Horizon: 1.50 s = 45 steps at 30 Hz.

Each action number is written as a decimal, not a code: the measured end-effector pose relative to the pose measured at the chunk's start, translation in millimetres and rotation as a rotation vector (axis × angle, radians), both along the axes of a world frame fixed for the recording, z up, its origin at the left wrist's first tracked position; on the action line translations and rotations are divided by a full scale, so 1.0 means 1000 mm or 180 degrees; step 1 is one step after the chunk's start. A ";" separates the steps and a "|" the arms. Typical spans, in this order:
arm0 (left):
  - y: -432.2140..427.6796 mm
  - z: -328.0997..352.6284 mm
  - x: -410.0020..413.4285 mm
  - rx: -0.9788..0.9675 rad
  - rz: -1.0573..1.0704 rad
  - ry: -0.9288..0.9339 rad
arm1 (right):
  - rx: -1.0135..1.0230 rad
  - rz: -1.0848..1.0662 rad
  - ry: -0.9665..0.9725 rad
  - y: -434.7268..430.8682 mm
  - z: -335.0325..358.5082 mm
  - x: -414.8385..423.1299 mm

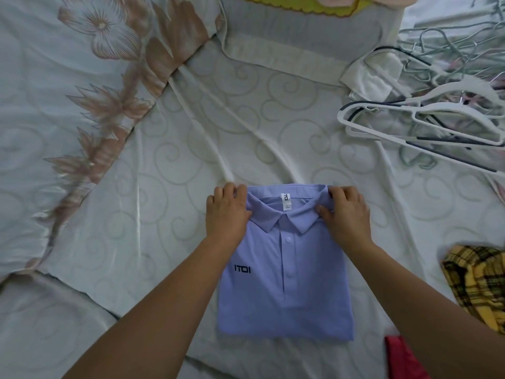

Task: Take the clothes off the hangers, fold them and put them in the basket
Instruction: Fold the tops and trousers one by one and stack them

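Observation:
A light blue polo shirt (pixel 289 283) lies folded into a rectangle on the bed, collar away from me, front and dark logo facing up. My left hand (pixel 226 212) grips its far left shoulder corner, fingers curled over the edge. My right hand (pixel 344 212) grips the far right shoulder corner, thumb on the collar. The grey fabric basket (pixel 308 50) stands at the far edge of the bed, with yellow and pink cloth showing at its top.
A pile of bare white and grey hangers (pixel 437 113) lies at the right. A yellow plaid garment (pixel 478 283) and a red one (pixel 404 356) sit at the near right. The bed sheet (pixel 164 187) with floral print spreads to the left.

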<state>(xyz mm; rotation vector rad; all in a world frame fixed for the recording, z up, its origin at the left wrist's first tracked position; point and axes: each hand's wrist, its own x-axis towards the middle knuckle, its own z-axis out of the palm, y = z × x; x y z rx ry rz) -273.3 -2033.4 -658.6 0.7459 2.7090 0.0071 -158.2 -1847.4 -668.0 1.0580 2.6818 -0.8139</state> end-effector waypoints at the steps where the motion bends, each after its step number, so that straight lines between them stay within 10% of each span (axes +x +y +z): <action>1: 0.000 -0.001 0.001 0.0056 0.0021 0.0001 | 0.0132 0.0083 -0.0062 0.000 -0.002 0.000; 7: -0.031 -0.001 0.013 0.2277 0.2553 -0.0999 | -0.0774 -0.1332 0.0441 0.000 0.003 0.016; 13: -0.041 -0.001 0.042 0.2122 0.3445 -0.1931 | -0.1996 -0.1983 0.0451 -0.022 0.004 0.035; 24: -0.033 -0.003 0.022 0.2695 0.3385 -0.2055 | -0.1984 -0.1928 0.0798 -0.019 0.009 0.017; 31: -0.014 0.008 -0.012 0.2622 0.3305 -0.2737 | -0.3684 -0.2648 0.0499 -0.002 0.018 -0.001; 45: 0.001 0.067 0.015 0.3478 0.2279 -0.3114 | -0.3791 -0.2581 0.2004 -0.001 0.077 0.056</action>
